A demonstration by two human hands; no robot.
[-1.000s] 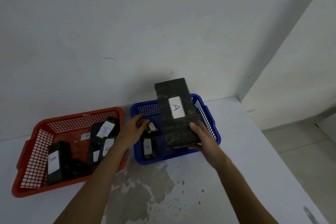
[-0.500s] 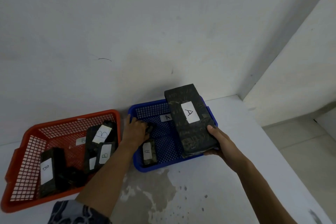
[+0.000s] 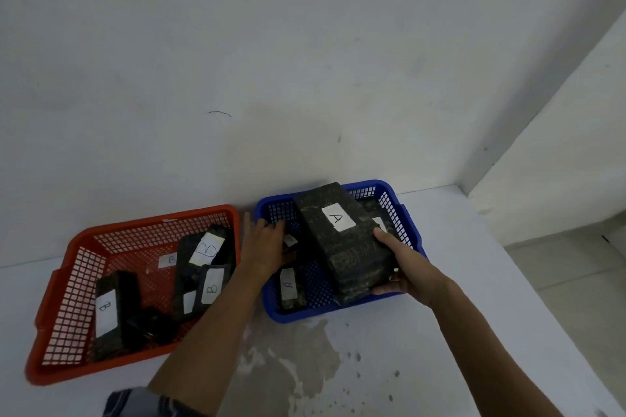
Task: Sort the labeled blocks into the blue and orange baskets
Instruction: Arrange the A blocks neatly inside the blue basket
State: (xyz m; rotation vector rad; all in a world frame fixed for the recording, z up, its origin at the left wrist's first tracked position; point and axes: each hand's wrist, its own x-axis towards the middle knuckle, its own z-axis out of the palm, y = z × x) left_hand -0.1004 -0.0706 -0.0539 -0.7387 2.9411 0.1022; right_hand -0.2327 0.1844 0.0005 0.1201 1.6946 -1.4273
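Note:
A large dark block labelled A (image 3: 342,240) lies tilted over the blue basket (image 3: 411,230); my right hand (image 3: 401,267) grips its near end. My left hand (image 3: 266,247) reaches into the blue basket's left side and rests on a small dark block (image 3: 289,242); whether it grips that block is unclear. A smaller A block (image 3: 289,288) lies at the basket's front left. The orange basket (image 3: 84,247) on the left holds several dark blocks labelled B (image 3: 208,249).
Both baskets stand on a white table (image 3: 457,332) against a white wall. A worn, stained patch (image 3: 298,359) marks the table in front of the blue basket. The table's right edge drops to a tiled floor (image 3: 576,281).
My right hand has lowered the large A block deeper over the blue basket and turned it. My left hand moved further into the blue basket's left side.

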